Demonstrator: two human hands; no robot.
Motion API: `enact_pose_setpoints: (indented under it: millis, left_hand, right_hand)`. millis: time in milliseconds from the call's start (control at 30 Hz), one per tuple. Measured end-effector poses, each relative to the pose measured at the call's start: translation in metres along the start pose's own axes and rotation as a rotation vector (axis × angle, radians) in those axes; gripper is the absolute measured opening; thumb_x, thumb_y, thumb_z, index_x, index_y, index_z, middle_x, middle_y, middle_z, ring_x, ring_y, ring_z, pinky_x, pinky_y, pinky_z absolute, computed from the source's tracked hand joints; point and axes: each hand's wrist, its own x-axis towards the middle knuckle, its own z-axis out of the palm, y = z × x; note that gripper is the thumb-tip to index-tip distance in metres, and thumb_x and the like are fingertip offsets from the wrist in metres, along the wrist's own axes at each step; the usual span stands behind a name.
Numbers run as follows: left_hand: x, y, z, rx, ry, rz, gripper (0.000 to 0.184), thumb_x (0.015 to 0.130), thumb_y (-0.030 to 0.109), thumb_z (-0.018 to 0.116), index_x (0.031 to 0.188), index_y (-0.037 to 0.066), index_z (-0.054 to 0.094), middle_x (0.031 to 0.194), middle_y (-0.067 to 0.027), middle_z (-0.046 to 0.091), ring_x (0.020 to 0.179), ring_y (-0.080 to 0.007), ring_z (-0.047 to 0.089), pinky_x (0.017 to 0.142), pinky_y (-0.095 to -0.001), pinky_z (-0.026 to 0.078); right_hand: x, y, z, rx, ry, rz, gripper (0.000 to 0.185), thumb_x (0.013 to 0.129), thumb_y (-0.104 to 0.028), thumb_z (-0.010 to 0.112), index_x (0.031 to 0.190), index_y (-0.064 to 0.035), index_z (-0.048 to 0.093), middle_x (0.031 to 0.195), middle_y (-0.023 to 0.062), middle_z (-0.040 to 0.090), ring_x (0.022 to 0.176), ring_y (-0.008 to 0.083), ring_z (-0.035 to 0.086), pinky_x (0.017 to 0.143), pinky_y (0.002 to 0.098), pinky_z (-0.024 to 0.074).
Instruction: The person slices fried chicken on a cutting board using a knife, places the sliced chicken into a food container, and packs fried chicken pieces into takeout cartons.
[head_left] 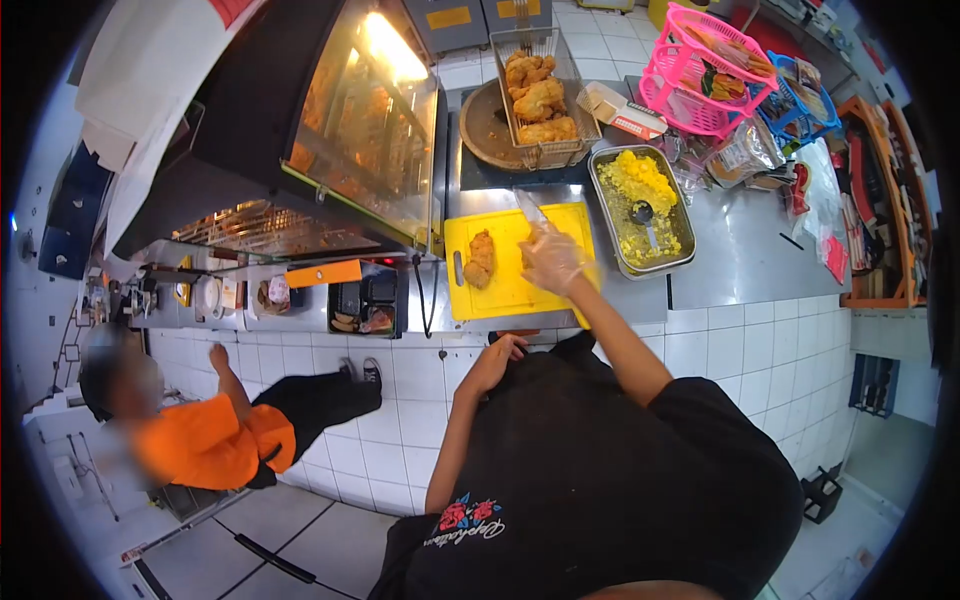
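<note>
My right hand, in a clear plastic glove, is over the yellow cutting board. Its blurred fingers are closed, and a pale, shiny, narrow thing sticks out beyond them toward the far edge; I cannot make out what it is. On the board's left half lies a piece of fried chicken, apart from that hand. My left hand is bare, low by the counter's front edge and against my black shirt, its fingers loosely bent and slightly apart, with nothing visible in them.
Behind the board, a wire basket holds fried chicken. A metal tray of yellow food with a spoon stands right, before a pink basket. A lit glass cabinet stands left. A person in orange is at the lower left.
</note>
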Motion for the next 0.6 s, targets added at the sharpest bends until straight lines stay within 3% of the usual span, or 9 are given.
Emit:
enact_pose_setpoints:
  millis: [100, 200, 300, 400, 500, 600]
  left_hand:
    - [0.01, -0.026, 0.0, -0.038, -0.015, 0.004, 0.059, 0.112, 0.046, 0.023, 0.123, 0.003, 0.062, 0.098, -0.0087, 0.064, 0.098, -0.0197, 0.062, 0.096, -0.0339, 0.048]
    - [0.015, -0.011, -0.003, 0.037, -0.037, 0.004, 0.059, 0.112, 0.046, 0.024, 0.123, 0.002, 0.061, 0.098, -0.009, 0.064, 0.098, -0.0204, 0.062, 0.096, -0.0338, 0.048]
    - [0.022, 0.0, 0.0, 0.061, -0.037, 0.001, 0.052, 0.112, 0.043, 0.03, 0.12, 0.003, 0.063, 0.096, -0.0096, 0.064, 0.093, -0.02, 0.062, 0.091, -0.0336, 0.05]
    - [0.025, 0.004, 0.002, 0.105, -0.071, -0.01, 0.053, 0.112, 0.043, 0.03, 0.12, 0.003, 0.063, 0.096, -0.0098, 0.064, 0.093, -0.0204, 0.062, 0.091, -0.034, 0.05]
    - [0.028, -0.002, 0.003, 0.043, -0.084, -0.012, 0.054, 0.111, 0.044, 0.03, 0.12, 0.002, 0.063, 0.096, -0.0098, 0.064, 0.093, -0.0205, 0.062, 0.091, -0.0343, 0.05]
    - [0.025, 0.007, 0.001, 0.157, -0.138, -0.024, 0.056, 0.112, 0.043, 0.025, 0.122, 0.002, 0.061, 0.099, -0.0108, 0.064, 0.098, -0.0223, 0.063, 0.095, -0.0343, 0.05]
  right_hand:
    - [-0.048, 0.019, 0.019, 0.01, 0.228, 0.118, 0.076, 0.077, -0.042, 0.077, 0.142, -0.0106, 0.054, 0.126, 0.0262, 0.061, 0.119, 0.0391, 0.057, 0.089, 0.0523, 0.0509]
    - [-0.082, 0.002, 0.029, 0.121, -0.038, 0.388, 0.078, 0.081, -0.031, 0.075, 0.149, -0.0076, 0.044, 0.115, 0.0244, 0.061, 0.113, 0.0405, 0.06, 0.085, 0.0512, 0.0537]
    - [-0.096, 0.017, 0.108, 0.222, 0.075, 0.524, 0.076, 0.081, -0.016, 0.071, 0.148, -0.0037, 0.039, 0.109, 0.0259, 0.06, 0.1, 0.0435, 0.062, 0.084, 0.0527, 0.0511]
    - [-0.111, 0.034, 0.111, 0.31, 0.179, 0.628, 0.074, 0.08, -0.008, 0.067, 0.148, -0.0014, 0.039, 0.104, 0.0282, 0.06, 0.093, 0.0458, 0.063, 0.086, 0.0527, 0.0514]
    - [-0.099, 0.052, 0.114, 0.283, 0.209, 0.625, 0.077, 0.078, -0.008, 0.07, 0.149, -0.0045, 0.04, 0.11, 0.0272, 0.059, 0.102, 0.044, 0.061, 0.088, 0.0518, 0.0511]
    - [-0.082, 0.027, 0.043, 0.084, 0.223, 0.514, 0.065, 0.079, -0.007, 0.068, 0.143, -0.0086, 0.052, 0.121, 0.0243, 0.058, 0.116, 0.042, 0.059, 0.091, 0.0474, 0.0529]
